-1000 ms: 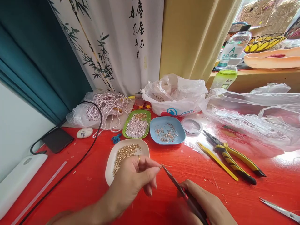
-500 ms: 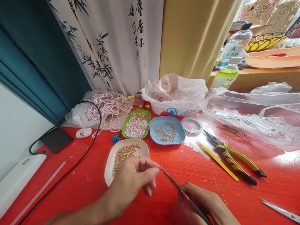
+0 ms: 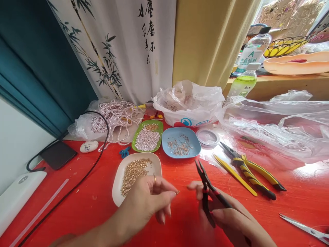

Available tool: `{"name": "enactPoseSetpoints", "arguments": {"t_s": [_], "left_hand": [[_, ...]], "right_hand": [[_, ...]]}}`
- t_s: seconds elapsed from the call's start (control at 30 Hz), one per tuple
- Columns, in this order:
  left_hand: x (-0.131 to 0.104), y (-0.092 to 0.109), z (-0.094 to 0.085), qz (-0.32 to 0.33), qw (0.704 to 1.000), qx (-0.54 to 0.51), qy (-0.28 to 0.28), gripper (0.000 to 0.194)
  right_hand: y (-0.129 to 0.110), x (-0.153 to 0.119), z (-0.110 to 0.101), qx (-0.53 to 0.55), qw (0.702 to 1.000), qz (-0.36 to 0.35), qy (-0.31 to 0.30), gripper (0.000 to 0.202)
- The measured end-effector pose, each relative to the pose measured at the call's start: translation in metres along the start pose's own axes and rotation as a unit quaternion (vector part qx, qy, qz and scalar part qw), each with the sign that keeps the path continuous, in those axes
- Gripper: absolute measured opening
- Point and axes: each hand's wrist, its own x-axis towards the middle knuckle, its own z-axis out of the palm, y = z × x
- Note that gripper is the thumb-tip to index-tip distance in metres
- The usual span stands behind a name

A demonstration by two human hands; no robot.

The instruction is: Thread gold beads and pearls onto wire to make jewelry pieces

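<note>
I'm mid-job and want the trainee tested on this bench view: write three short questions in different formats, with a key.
1. Multiple choice: what is in the right hand?
A) the scissors
B) the black pliers
C) the yellow tweezers

2. True or false: the jaws of the black pliers are closed on the small gold-coloured piece at the fingers of the left hand.

3. Fill in the blank: the blue dish sits beside a ____ dish that holds pearly beads.

Key: 1. B; 2. False, they are open and away from it; 3. green
</note>
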Motion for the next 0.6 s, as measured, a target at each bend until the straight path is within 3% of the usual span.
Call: {"name": "enactPoseSetpoints", "arguments": {"t_s": [0.1, 0.23, 0.4, 0.6], "left_hand": [[0.001, -0.005, 0.001, -0.013, 0.999, 0.012, -0.028, 0.010], [0.001, -0.005, 0.003, -0.017, 0.999, 0.022, -0.036, 0.013], [0.000, -0.006, 0.004, -0.020, 1.000, 0.020, -0.013, 0.011], [0.003, -0.010, 0.002, -0.012, 0.999, 0.015, -0.034, 0.015]], "right_hand": [[0.001, 0.005, 0.001, 0.031, 0.996, 0.011, -0.081, 0.042], [0.014, 0.019, -0.002, 0.026, 0.983, 0.008, -0.180, 0.035], [0.024, 0.023, -0.002, -0.080, 0.984, -0.073, -0.139, 0.032], [0.017, 0.014, 0.001, -0.172, 0.968, -0.133, -0.123, 0.039]]}}
